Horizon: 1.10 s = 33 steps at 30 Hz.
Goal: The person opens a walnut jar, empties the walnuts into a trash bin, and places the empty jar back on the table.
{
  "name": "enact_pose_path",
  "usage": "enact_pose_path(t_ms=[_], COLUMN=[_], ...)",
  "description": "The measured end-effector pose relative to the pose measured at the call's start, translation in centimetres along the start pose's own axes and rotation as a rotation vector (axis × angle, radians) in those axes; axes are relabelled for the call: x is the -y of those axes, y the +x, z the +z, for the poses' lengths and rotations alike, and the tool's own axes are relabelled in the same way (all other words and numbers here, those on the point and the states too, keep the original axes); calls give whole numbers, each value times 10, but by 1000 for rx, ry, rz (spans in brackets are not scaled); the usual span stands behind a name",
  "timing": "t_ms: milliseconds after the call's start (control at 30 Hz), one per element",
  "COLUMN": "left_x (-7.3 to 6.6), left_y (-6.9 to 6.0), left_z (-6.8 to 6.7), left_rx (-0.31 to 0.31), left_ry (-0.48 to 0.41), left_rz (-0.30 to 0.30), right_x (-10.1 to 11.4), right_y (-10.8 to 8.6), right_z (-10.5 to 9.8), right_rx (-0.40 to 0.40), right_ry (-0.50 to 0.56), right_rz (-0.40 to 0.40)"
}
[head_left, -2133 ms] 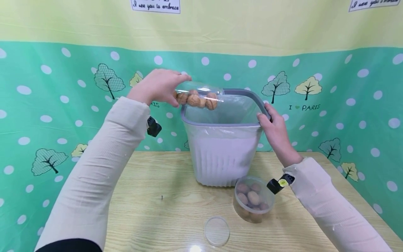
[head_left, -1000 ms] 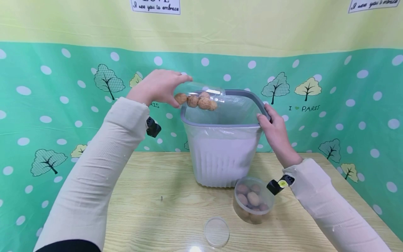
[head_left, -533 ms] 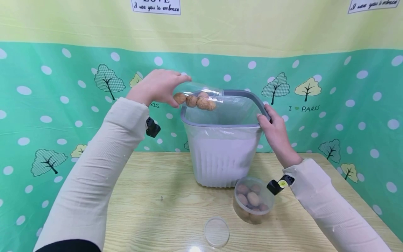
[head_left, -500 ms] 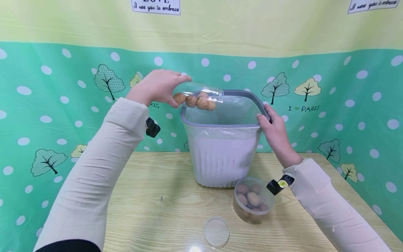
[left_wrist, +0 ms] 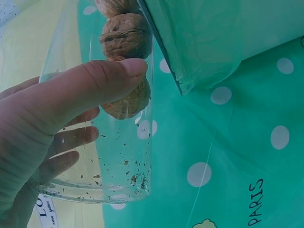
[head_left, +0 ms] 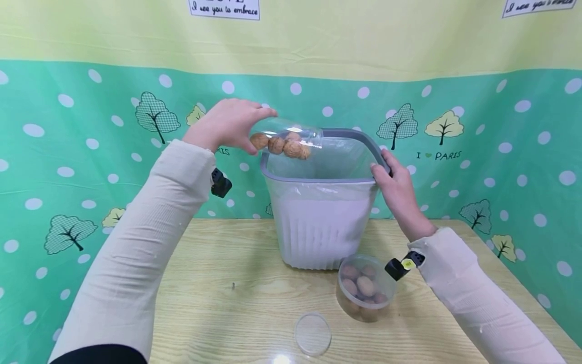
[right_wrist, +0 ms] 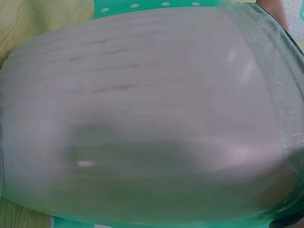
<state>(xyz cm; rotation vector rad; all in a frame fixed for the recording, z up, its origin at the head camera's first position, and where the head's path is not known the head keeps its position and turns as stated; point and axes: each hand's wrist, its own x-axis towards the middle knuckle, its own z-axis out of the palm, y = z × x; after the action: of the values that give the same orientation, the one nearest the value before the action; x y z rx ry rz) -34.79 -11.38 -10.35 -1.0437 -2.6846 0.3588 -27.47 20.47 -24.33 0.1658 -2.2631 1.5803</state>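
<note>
Two arms of mine reach out over the wooden table [head_left: 204, 283], and from the left here comes my pale sleeve [head_left: 150, 242], a small black camera [head_left: 221, 183] at its cuff. My left hand [head_left: 229, 124] is clamped round the base end of a clear jar [head_left: 291, 126], thumb on the near side, fingers behind. The jar lies tipped on its side in the air, mouth pointing right, over the left part of the bin's opening; whether it touches the rim, I cannot tell. Several walnuts [head_left: 275, 145] sit in a row along its lower wall, and dark crumbs [left_wrist: 135, 178] speckle the base end. Down below, a round clear lid [head_left: 313, 334] lies flat on the table. Behind it stands the white bin [head_left: 318, 217], grey rim [head_left: 318, 180] on top, a clear bag lining it. Just in front, on its right, a clear tub [head_left: 364, 305] holds round brown nuts [head_left: 366, 285]. And at far right, my right hand [head_left: 397, 184] grips the bin's rim, thumb over the near corner.
</note>
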Motion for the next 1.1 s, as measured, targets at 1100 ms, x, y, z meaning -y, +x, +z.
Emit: enact_pose_path(t_ms=[1100], left_x=[-3], left_y=[1], left_z=[0], left_rx=[-25], left_ry=[30], left_rz=[3], right_x=[1], right_y=[0], right_z=[1], right_rx=[-7], right_ry=[9], right_rz=[-5])
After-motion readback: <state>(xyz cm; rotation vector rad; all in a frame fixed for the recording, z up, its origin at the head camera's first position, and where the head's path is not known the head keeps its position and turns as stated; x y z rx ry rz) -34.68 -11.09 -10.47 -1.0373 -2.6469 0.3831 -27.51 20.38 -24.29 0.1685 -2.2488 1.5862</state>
